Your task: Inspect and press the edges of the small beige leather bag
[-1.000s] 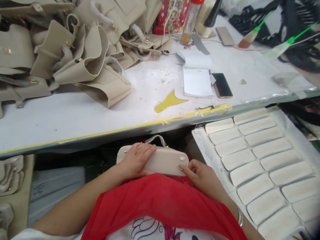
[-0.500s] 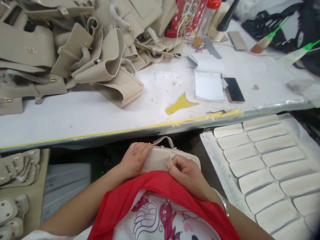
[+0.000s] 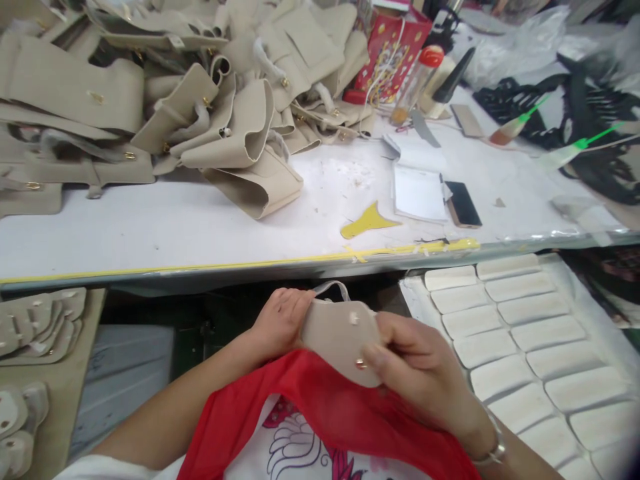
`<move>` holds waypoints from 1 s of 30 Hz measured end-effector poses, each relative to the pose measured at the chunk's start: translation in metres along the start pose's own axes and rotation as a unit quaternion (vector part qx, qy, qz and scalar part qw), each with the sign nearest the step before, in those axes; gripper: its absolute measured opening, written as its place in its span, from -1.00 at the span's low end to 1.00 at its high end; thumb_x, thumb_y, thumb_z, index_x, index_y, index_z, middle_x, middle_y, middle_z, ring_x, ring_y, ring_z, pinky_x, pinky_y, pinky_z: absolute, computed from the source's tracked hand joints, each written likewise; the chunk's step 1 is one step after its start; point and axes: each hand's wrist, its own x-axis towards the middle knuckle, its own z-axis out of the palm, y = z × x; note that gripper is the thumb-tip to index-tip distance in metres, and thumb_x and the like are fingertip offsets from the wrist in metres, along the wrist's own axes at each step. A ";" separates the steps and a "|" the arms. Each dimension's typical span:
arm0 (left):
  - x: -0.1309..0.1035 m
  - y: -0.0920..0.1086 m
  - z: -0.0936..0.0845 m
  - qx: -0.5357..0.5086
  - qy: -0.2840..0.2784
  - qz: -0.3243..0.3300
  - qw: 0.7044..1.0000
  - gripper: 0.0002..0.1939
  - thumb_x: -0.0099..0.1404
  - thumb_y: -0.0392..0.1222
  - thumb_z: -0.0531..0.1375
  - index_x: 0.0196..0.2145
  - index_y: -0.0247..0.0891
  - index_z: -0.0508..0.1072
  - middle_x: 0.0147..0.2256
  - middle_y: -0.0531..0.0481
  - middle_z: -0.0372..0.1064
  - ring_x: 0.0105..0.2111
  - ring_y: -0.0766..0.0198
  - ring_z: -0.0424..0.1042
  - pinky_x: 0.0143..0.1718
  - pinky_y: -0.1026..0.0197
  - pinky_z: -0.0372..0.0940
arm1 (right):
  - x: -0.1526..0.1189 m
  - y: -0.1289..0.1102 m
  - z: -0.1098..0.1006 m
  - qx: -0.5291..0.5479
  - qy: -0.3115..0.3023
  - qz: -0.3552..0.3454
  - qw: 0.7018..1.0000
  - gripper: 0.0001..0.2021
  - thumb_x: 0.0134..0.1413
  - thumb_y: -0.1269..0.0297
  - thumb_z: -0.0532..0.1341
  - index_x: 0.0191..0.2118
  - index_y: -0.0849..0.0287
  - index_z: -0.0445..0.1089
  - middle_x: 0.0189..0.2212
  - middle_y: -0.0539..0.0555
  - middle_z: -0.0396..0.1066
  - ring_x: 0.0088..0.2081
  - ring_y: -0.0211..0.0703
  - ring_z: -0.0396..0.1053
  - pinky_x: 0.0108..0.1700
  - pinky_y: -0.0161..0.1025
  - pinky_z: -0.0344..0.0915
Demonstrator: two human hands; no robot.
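Note:
A beige leather piece (image 3: 340, 337) with a small metal fitting near its lower right corner lies over my lap, against the red apron (image 3: 320, 383). My left hand (image 3: 286, 317) is closed on its left end. At its right edge, my right hand (image 3: 415, 360) pinches it between thumb and fingers. A clear-wrapped handle loop (image 3: 335, 288) sticks up behind the piece, toward the table edge.
A white table (image 3: 175, 233) ahead bears a pile of beige bag parts (image 3: 240, 120), a yellow cutout (image 3: 370, 221), a notepad (image 3: 419, 193) and a phone (image 3: 464, 204). Pale strips (image 3: 530, 333) lie on a board at right; beige pieces (image 3: 45, 327) sit at left.
My right hand has moved right and lifted the right side of the beige piece, so its broad face with the metal fitting now shows. The view has shifted slightly.

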 end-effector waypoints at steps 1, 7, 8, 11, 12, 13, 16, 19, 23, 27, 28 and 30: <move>0.000 -0.001 -0.001 -0.002 -0.001 0.003 1.000 -0.23 0.05 0.27 0.14 0.02 -0.43 0.26 -0.08 -0.28 0.32 -0.08 0.00 0.27 0.01 -0.01 0.08 | -0.013 0.013 -0.012 -0.027 0.028 0.039 0.998 -0.70 0.11 0.13 0.09 -0.58 0.13 0.17 -0.68 -0.06 0.21 -0.61 -0.32 0.13 -0.56 -0.36 0.09; 0.004 -0.001 -0.004 0.001 -0.028 0.011 1.000 -0.09 -0.05 0.44 0.11 0.00 -0.43 0.29 -0.08 -0.26 0.32 -0.09 -0.01 0.27 -0.01 0.00 0.08 | -0.065 0.089 -0.041 -0.184 0.091 0.205 0.957 -0.64 0.12 0.02 0.06 -0.58 0.13 0.20 -0.71 -0.07 0.20 -0.61 -0.28 0.18 -0.54 -0.35 0.12; 0.004 -0.001 -0.004 0.003 -0.030 0.014 0.999 -0.07 -0.05 0.45 0.11 0.01 -0.43 0.28 -0.07 -0.27 0.32 -0.08 -0.01 0.27 -0.01 0.00 0.07 | -0.067 0.098 -0.038 -0.187 0.093 0.215 0.954 -0.63 0.12 0.01 0.05 -0.57 0.13 0.20 -0.71 -0.07 0.21 -0.60 -0.27 0.19 -0.54 -0.35 0.13; 0.004 -0.001 -0.005 0.009 -0.043 0.013 0.999 -0.04 -0.08 0.48 0.10 0.05 -0.38 0.26 -0.03 -0.26 0.29 -0.05 0.00 0.25 0.01 0.01 0.04 | -0.063 0.114 -0.030 -0.178 0.116 0.230 0.950 -0.61 0.12 -0.03 0.04 -0.57 0.13 0.22 -0.69 -0.05 0.24 -0.57 -0.25 0.23 -0.51 -0.34 0.15; 0.004 0.000 -0.005 0.011 -0.049 0.012 0.999 -0.03 -0.09 0.49 0.09 0.06 -0.36 0.26 -0.01 -0.26 0.29 -0.05 -0.01 0.24 0.01 0.00 0.03 | -0.061 0.117 -0.028 -0.169 0.123 0.232 0.950 -0.61 0.12 -0.03 0.04 -0.56 0.13 0.24 -0.68 -0.05 0.25 -0.56 -0.25 0.23 -0.50 -0.34 0.15; 0.004 0.000 -0.005 0.013 -0.054 0.011 0.998 -0.02 -0.10 0.50 0.09 0.06 -0.35 0.25 -0.01 -0.25 0.28 -0.05 -0.01 0.24 0.01 0.00 0.03 | -0.059 0.119 -0.027 -0.159 0.127 0.235 0.950 -0.62 0.11 -0.03 0.05 -0.55 0.13 0.25 -0.68 -0.05 0.25 -0.56 -0.25 0.23 -0.50 -0.34 0.15; 0.005 0.001 -0.005 0.019 -0.065 0.007 0.998 0.00 -0.13 0.51 0.08 0.06 -0.34 0.26 -0.01 -0.26 0.27 -0.05 -0.01 0.23 0.01 0.01 0.02 | -0.057 0.124 -0.027 -0.129 0.140 0.240 0.952 -0.63 0.09 -0.03 0.07 -0.55 0.14 0.27 -0.68 -0.05 0.26 -0.57 -0.26 0.22 -0.50 -0.34 0.14; 0.006 0.002 -0.005 0.020 -0.075 0.000 0.997 0.00 -0.15 0.52 0.09 0.05 -0.34 0.26 0.00 -0.25 0.27 -0.04 -0.01 0.23 0.01 0.02 0.02 | -0.059 0.127 -0.027 -0.107 0.157 0.241 0.952 -0.63 0.07 -0.03 0.08 -0.54 0.15 0.29 -0.65 -0.04 0.28 -0.57 -0.26 0.22 -0.49 -0.34 0.14; 0.007 0.004 -0.006 0.023 -0.096 -0.011 0.995 -0.04 -0.12 0.49 0.12 0.06 -0.29 0.25 0.01 -0.22 0.26 -0.04 -0.01 0.22 -0.01 0.02 0.03 | -0.062 0.127 -0.024 -0.100 0.163 0.236 0.953 -0.64 0.07 -0.03 0.09 -0.54 0.16 0.29 -0.64 -0.03 0.29 -0.57 -0.27 0.22 -0.50 -0.34 0.13; 0.009 0.008 -0.009 0.035 -0.120 -0.014 0.992 -0.08 -0.07 0.44 0.14 0.08 -0.28 0.24 0.02 -0.19 0.26 -0.04 0.00 0.22 -0.02 0.01 0.05 | -0.063 0.129 -0.023 -0.120 0.170 0.227 0.951 -0.63 0.07 -0.02 0.10 -0.55 0.16 0.29 -0.64 -0.03 0.31 -0.56 -0.27 0.22 -0.49 -0.34 0.11; 0.010 0.010 -0.010 0.038 -0.124 -0.016 0.991 -0.09 -0.07 0.43 0.14 0.08 -0.27 0.24 0.02 -0.19 0.26 -0.04 0.00 0.22 -0.02 0.01 0.06 | -0.063 0.131 -0.023 -0.124 0.172 0.223 0.951 -0.63 0.07 -0.02 0.10 -0.55 0.16 0.29 -0.64 -0.03 0.31 -0.55 -0.27 0.22 -0.48 -0.34 0.11; 0.011 0.013 -0.013 0.046 -0.126 -0.018 0.991 -0.10 -0.08 0.42 0.15 0.08 -0.25 0.24 0.01 -0.17 0.26 -0.04 0.00 0.22 0.02 -0.02 0.04 | -0.065 0.136 -0.023 -0.128 0.173 0.214 0.953 -0.63 0.08 -0.03 0.09 -0.54 0.17 0.30 -0.62 -0.03 0.32 -0.53 -0.26 0.24 -0.46 -0.34 0.11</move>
